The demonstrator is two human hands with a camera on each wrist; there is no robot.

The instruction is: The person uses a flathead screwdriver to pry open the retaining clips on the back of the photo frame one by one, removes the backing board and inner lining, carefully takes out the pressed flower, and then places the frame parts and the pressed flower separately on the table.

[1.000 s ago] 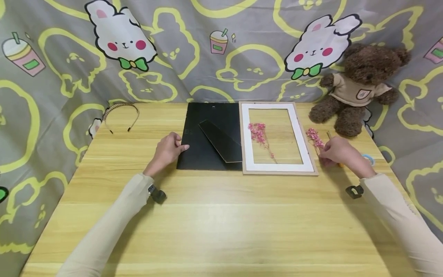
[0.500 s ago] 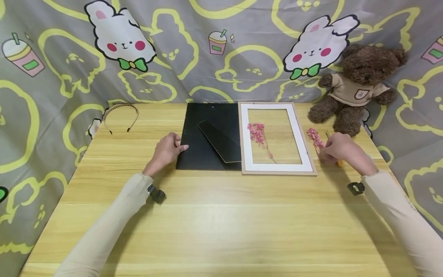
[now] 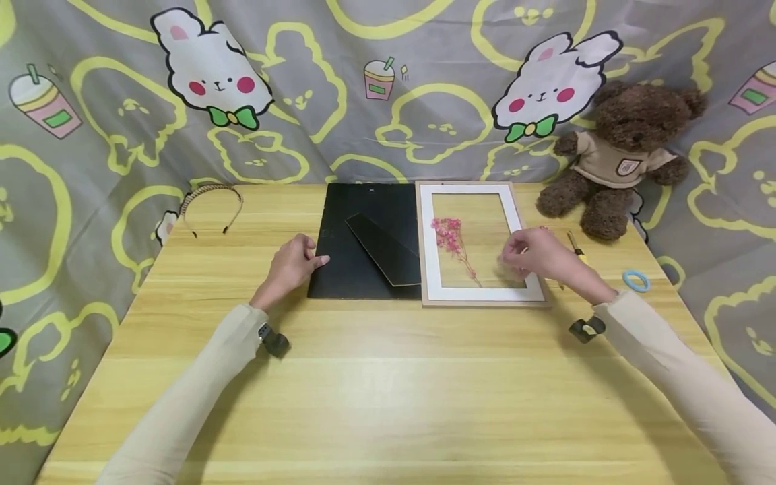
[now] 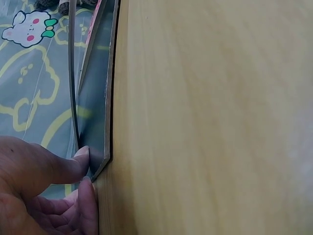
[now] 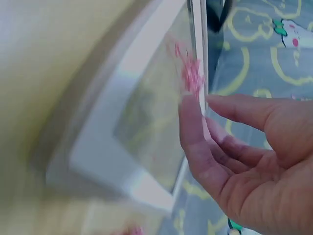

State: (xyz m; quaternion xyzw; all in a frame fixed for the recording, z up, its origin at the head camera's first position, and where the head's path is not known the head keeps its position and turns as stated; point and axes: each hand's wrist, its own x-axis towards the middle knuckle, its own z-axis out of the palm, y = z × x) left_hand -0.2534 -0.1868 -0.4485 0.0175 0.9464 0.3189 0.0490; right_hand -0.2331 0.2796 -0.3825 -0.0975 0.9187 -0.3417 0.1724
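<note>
At the left edge of a black picture-frame backboard [image 3: 339, 269], my left hand [image 3: 291, 269] has its thumb on top and its index finger at the edge, pinching it in the left wrist view. A stand leg [image 3: 384, 250] lies slantwise on the backboard. To its right is a wooden picture frame [image 3: 427, 295] with a white mat, and a sprig of pink dried flowers [image 3: 448, 234] lies inside the mat's opening. My right hand [image 3: 542, 254] hovers over the frame's right side. Its thumb and index finger stand apart with nothing visible between them in the right wrist view.
Right of the frame, another pink sprig [image 3: 543, 228] is mostly hidden behind my right hand. Nearby lie a yellow-handled tool [image 3: 580, 254] and a blue ring [image 3: 636, 281]. A teddy bear [image 3: 624, 155] sits at the back right, a headband [image 3: 212, 188] at the back left.
My right hand has moved left, from beside the second pink sprig to over the frame, uncovering the blue ring and the tool. My left hand stays at the backboard's edge.
</note>
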